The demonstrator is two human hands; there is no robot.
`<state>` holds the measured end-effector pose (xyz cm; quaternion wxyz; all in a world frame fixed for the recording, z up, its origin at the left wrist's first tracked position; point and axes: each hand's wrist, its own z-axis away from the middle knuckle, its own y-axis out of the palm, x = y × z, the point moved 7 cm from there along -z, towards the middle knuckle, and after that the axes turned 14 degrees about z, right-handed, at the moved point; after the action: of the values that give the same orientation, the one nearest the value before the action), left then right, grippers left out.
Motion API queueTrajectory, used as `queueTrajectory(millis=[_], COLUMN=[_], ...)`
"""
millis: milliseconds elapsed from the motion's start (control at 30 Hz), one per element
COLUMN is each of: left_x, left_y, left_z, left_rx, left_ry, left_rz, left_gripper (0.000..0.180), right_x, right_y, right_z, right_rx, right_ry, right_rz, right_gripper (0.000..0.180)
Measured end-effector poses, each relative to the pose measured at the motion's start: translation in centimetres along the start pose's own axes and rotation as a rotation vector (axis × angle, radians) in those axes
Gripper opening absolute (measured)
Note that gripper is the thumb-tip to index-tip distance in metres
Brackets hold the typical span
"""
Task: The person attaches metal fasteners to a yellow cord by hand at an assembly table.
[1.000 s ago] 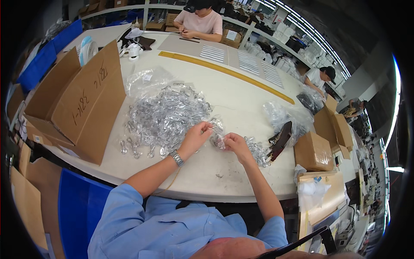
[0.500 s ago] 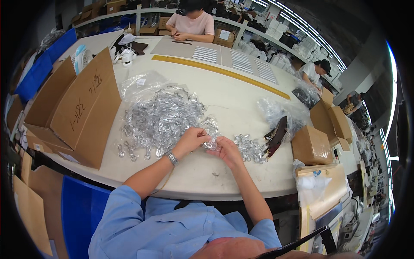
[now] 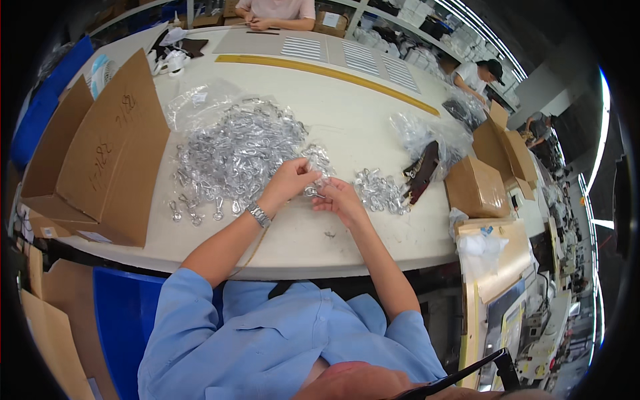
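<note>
A big heap of small metal clasps in clear plastic wrappers [image 3: 237,150] lies on the white table [image 3: 347,127]. My left hand [image 3: 291,180], with a metal watch at the wrist, pinches a wrapped clasp [image 3: 319,181] at the heap's right edge. My right hand [image 3: 340,199] meets it from the right and grips the same piece. A smaller pile of unwrapped metal clasps [image 3: 379,192] lies just right of my right hand. A few loose clasps [image 3: 193,212] sit near the table's front edge.
An open cardboard box [image 3: 100,150] stands at the left. A clear bag [image 3: 427,137] with a dark strap and small cardboard boxes [image 3: 475,190] are at the right. A yellow ruler strip [image 3: 327,73] crosses the far table. Other people work at the far side and right.
Both hands stay together at the heap's right edge, working the same wrapped clasp. The view has tilted down and closer; little else differs.
</note>
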<state>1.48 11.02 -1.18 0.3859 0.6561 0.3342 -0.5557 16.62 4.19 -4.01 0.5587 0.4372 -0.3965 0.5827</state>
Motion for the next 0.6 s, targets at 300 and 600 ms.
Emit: queueTrajectory(millis=[300,600], left_x=[1.2,-1.6], left_y=[-2.2,1.6], left_z=[-0.6,0.7], left_rx=[-0.141,0.167], left_ry=[-0.036,0.032], left_rz=[0.062,-0.169], left_gripper=[0.03,0.024], right_x=[-0.5,1.0], right_y=[-0.1,-0.6], right_z=[2.8,5.0], right_rx=[0.077,-0.141], right_ry=[0.003,-0.24], right_rz=[-0.078,-0.103], right_gripper=[0.024,0.018])
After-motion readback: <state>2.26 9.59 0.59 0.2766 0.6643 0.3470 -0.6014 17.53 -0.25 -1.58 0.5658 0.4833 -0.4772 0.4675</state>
